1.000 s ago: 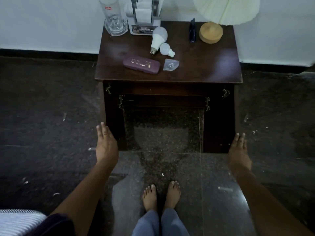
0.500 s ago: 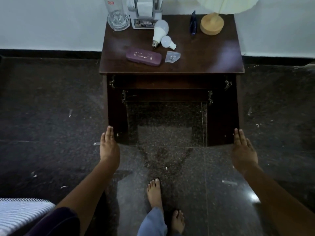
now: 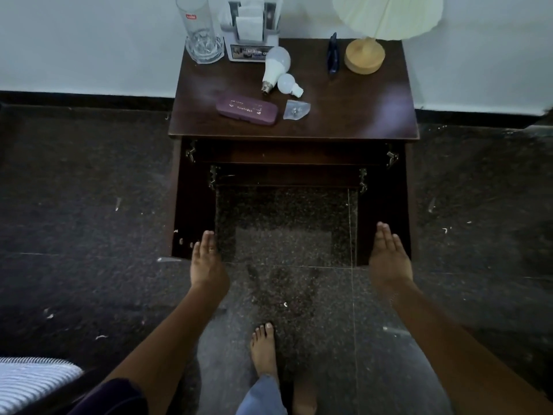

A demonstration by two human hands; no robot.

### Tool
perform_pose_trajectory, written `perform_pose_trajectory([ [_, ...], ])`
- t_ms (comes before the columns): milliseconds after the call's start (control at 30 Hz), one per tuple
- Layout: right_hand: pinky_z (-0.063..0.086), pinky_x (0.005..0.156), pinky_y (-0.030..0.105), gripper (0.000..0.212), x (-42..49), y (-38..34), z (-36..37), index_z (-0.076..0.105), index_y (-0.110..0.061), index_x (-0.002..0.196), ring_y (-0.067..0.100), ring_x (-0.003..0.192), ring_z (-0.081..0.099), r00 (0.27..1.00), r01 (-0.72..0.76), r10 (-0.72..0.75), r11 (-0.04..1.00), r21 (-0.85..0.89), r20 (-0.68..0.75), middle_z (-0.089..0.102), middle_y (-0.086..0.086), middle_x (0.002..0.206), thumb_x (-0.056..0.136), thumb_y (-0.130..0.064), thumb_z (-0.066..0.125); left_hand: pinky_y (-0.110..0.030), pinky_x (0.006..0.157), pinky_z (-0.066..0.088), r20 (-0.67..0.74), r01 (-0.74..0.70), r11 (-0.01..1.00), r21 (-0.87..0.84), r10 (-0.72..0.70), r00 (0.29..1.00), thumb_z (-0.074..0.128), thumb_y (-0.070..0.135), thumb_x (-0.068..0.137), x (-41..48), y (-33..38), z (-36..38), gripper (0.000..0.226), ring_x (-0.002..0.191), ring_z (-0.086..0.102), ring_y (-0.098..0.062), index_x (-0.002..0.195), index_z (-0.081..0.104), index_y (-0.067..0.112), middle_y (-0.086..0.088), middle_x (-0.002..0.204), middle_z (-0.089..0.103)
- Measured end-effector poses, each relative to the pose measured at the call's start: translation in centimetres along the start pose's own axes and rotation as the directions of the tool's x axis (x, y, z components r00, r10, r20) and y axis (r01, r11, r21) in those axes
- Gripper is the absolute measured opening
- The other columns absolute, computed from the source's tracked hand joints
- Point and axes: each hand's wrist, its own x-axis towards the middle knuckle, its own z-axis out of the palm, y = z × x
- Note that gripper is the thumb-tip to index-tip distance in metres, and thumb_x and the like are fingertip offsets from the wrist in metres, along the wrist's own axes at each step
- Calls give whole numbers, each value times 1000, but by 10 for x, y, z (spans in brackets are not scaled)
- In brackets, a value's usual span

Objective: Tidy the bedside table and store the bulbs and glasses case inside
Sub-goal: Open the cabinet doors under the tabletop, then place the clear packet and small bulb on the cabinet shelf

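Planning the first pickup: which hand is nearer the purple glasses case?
Left. The left hand is low at the left side of the bedside table, almost below the glasses case; the right hand is at the right side, farther across.

One large bulb (image 3: pixel 277 65) and one small bulb (image 3: pixel 288 84), two in all, are lying on one bedside table (image 3: pixel 374 115) with one glasses case (image 3: pixel 247 110) and one clear packet (image 3: pixel 296 109). One glass tumbler (image 3: pixel 201 31), one paper holder (image 3: pixel 253 31), one lamp (image 3: pixel 364 56) and one dark blue item (image 3: pixel 333 53) are standing behind.

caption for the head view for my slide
Left hand and right hand open low in front of the bedside table; large bulb, small bulb, glasses case on top.
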Motion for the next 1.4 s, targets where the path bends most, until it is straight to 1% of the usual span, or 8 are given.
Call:
perform_pose_trajectory([
  [200, 0, 119, 37, 55, 36, -27, -39, -1, 6, 144, 29, 146, -9, 980, 156, -134, 976, 151, -149, -12, 19, 156, 101, -19, 23, -40, 119, -1, -125, -113, 990, -80, 103, 987, 28, 24, 98, 27, 24, -44, 55, 145, -15, -31, 144, 18, -4, -20, 156, -14],
  [367, 6, 119, 33, 53, 69, -37, -90, 6, 0, 147, 24, 147, 2, 933, 296, -207, 907, 301, -294, -2, 13, 158, 101, -21, 24, -37, 120, 0, -296, -232, 948, -216, 162, 941, 33, 21, 96, 50, 28, -99, 68, 146, -14, -28, 145, -5, -6, -18, 157, -14],
  [500, 25, 113, 27, 44, 97, -33, -137, 37, -4, 141, 23, 139, 31, 870, 335, 8, 724, 604, -492, 36, 10, 150, 98, -13, 36, -34, 120, 4, -520, -418, 833, -363, 192, 833, 36, 21, 95, 74, 38, -153, 64, 147, -6, -25, 147, 6, -1, -15, 159, -2],
  [667, 35, 100, 17, 37, 156, -24, -181, 52, -3, 129, 22, 120, 52, 861, 313, 208, 503, 806, -464, 54, 12, 132, 93, -2, 44, -38, 114, 29, -476, -403, 597, -694, 39, 878, 45, 18, 92, 116, 61, -201, 61, 143, 23, -28, 146, 21, 3, -14, 157, 15],
  [767, 29, 88, 5, 38, 194, -21, -190, 51, -4, 130, 19, 119, 53, 875, 295, 225, 453, 841, -428, 53, 12, 133, 93, -3, 44, -41, 112, 32, -476, -436, 627, -645, 116, 872, 46, 19, 92, 148, 70, -205, 64, 140, 28, -32, 147, 17, 2, -14, 158, 11],
  [867, 34, 98, 15, 40, 228, -24, -187, 48, -3, 133, 20, 120, 53, 870, 333, 187, 461, 822, -457, 51, 13, 136, 92, -2, 46, -42, 110, 33, -530, -473, 674, -567, 141, 836, 45, 19, 93, 177, 71, -201, 66, 138, 30, -34, 148, 13, 3, -13, 159, 8],
  [1167, 34, 98, 14, 37, 278, -29, -189, 53, -2, 128, 20, 119, 53, 803, 443, 205, 422, 791, -559, 50, 14, 132, 92, -9, 53, -32, 113, 25, -727, -531, 668, -521, -21, 687, 46, 12, 89, 213, 85, -187, 61, 142, 23, -27, 145, 24, 2, -15, 156, 20],
  [1400, 36, 89, 9, 28, 279, -31, -183, 63, -1, 116, 20, 111, 59, 790, 439, 277, 369, 820, -547, 58, 13, 124, 90, -10, 57, -30, 111, 29, -763, -527, 690, -496, -57, 644, 50, 19, 89, 216, 83, -184, 56, 138, 30, -28, 139, 36, -2, -15, 154, 25],
])
